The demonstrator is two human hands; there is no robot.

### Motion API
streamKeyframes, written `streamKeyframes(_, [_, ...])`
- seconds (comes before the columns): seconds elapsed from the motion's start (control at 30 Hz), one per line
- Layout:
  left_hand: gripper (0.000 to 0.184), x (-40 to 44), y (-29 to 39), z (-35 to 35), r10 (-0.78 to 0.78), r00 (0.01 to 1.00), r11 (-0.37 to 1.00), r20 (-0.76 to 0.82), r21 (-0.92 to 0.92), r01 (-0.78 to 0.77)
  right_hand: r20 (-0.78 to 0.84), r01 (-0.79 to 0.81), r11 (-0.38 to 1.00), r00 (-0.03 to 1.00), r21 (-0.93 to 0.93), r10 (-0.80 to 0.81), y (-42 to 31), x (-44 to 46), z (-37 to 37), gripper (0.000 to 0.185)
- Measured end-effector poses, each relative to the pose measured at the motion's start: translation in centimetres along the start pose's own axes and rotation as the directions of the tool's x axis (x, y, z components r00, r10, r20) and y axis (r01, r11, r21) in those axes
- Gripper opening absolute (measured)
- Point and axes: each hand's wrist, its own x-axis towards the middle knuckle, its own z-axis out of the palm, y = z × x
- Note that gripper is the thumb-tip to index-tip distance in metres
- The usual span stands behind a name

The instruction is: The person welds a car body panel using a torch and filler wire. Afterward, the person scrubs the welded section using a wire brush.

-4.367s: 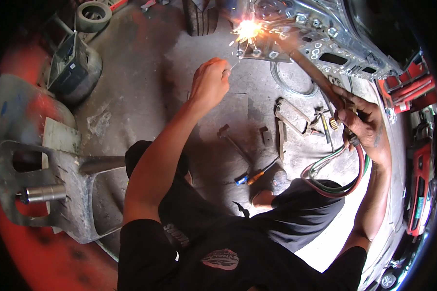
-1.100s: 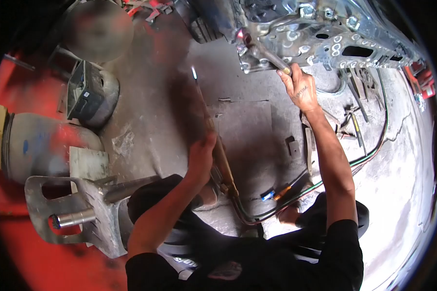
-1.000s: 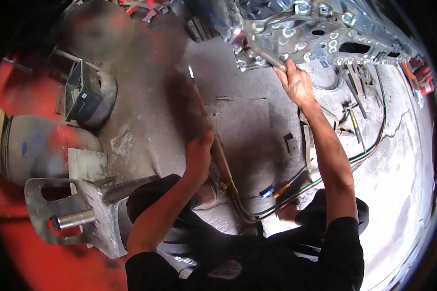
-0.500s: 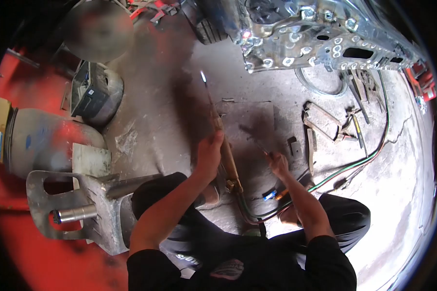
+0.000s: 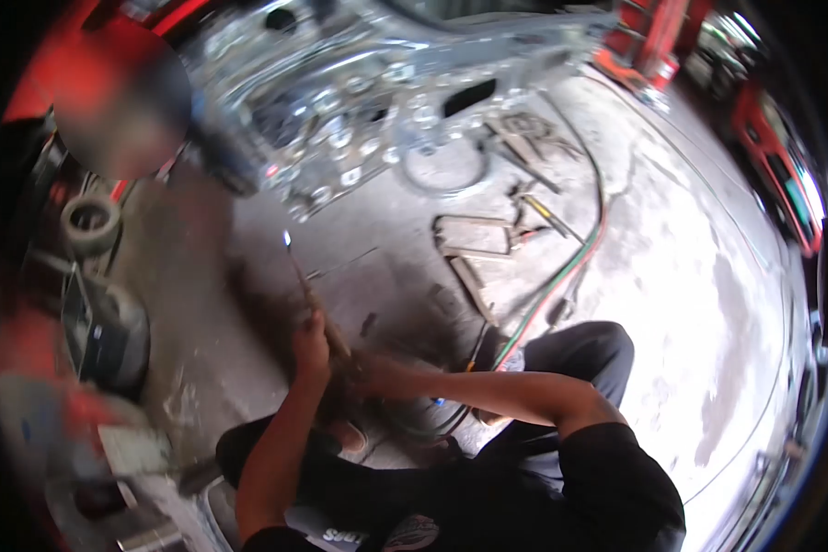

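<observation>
Torch, with a small white flame at its tip, is held above the concrete floor, in front of the crouching person. Its handle is gripped by the left hand, with the fingers wrapped around it and the thin neck pointed up and slightly left. The right hand is placed at the rear end of the torch, just behind the left hand; it is blurred by motion and dimly lit, so whether anything is grasped by it cannot be told.

The flame is kept apart from the metal panel, by which the top of the view is filled. At the lower left corner of the panel a small red glow is seen, above and to the left of the flame.

Past the right knee, 2 hoses, 1 green and 1 red, are stretched over the floor. To the left of them a long-jawed clamp and a tool with a yellow handle are laid near each other. A coil of wire is set farther back, partly covered by the panel. On the far left a wheel and a black bin are seen.
</observation>
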Motion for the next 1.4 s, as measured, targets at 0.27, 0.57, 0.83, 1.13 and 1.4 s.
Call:
streamKeyframes(0.27, [0.041, -3.0, 1.2, 2.6, -0.171, 0.906, 0.985, 0.386, 0.077, 0.153, 0.075, -0.381, 0.741, 0.909, 0.554, 0.411, -2.8, -2.3, -9.5, 0.048])
streamKeyframes(0.57, [0.046, 8.7, -19.8, -7.0, -0.276, 0.902, 0.814, 0.333, 0.58, 0.035, 0.313, -0.583, 0.48, 0.788, 0.655, 0.53, -6.7, -6.1, -21.2, 0.032])
streamKeyframes(0.83, [0.04, 4.3, -19.0, 5.4, 0.038, 0.97, 0.471, 0.242, 0.851, -0.23, 0.18, -0.6, 0.314, 0.62, 0.735, 0.763, -10.1, -4.6, -24.2, 0.036])
streamKeyframes(1.13, [0.055, 4.6, -19.4, 7.6, 0.255, 0.913, 0.628, 0.32, 0.664, -0.407, 0.181, -0.684, 0.276, 0.517, 0.675, 0.837, -9.4, -4.6, -25.4, 0.04])
streamKeyframes(1.4, [0.079, -3.3, -20.7, 5.3, -0.012, 0.789, 0.096, 0.615, 0.786, -0.611, 0.175, -0.679, 0.315, 0.549, 0.663, 0.817, -10.4, -3.7, -26.4, 0.053])
